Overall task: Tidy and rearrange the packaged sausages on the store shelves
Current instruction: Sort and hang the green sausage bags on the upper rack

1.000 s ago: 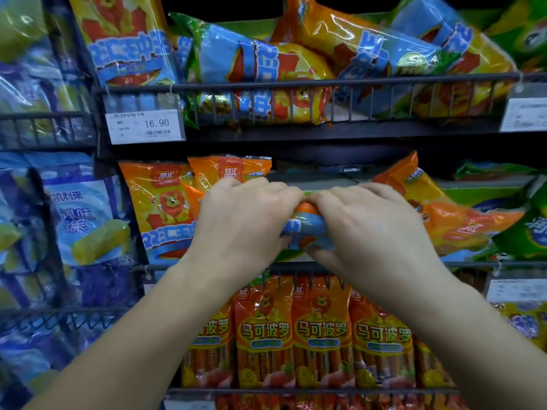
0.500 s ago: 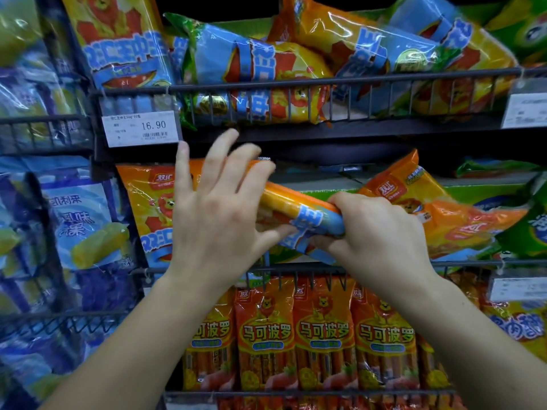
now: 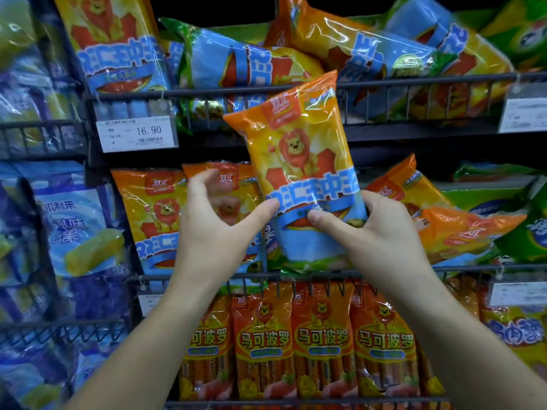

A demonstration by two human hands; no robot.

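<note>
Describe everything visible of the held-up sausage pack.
The sausage pack is a glossy plastic bag, orange fading to yellow, with a red logo, a cartoon lion and a blue band of white characters. It is held nearly upright, top leaning slightly left, overlapping the upper shelf rail. The right hand grips its lower part, thumb in front; the thumb of the left hand touches its left edge.

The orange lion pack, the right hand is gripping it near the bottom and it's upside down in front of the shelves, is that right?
Not quite. The head view shows the orange lion pack the right way up, with its logo at the top, leaning slightly. The rest holds: the right hand grips it near the bottom, in front of the shelves.
</note>
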